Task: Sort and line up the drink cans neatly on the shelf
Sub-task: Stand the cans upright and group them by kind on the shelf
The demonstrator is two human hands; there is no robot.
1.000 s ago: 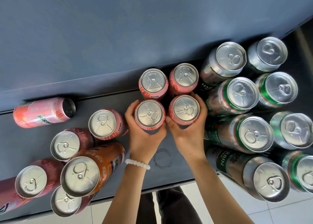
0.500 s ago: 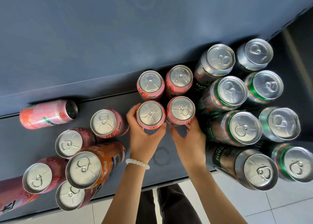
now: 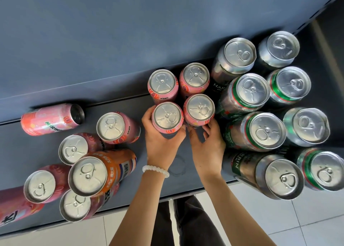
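Dark grey-blue metal shelf [image 3: 186, 158] runs across the frame under a blue back panel, with pale floor tiles below its front edge. At centre stands a block of four upright pink aluminium soda cans; at right, green-and-silver beer cans [image 3: 251, 91] stand in two rows reaching the lower right. At left the stock is still loose: several pink cans, one tall orange can [image 3: 104, 169], and one pink can lying on its side [image 3: 50, 119] at the back.

The step in hand looks like squaring up the pink block's front pair. The left hand [image 3: 162, 147] curls round the front-left pink can [image 3: 167, 117], thumb on its left side and fingers under its near side, gripping it. The right hand [image 3: 208, 149] is spread and loose, fingertips touching the near base of the front-right pink can [image 3: 200, 109] rather than closing round it.

Next, I judge, the loose pink cans at left need bringing over one by one, the fallen one stood upright, and the orange can set apart.
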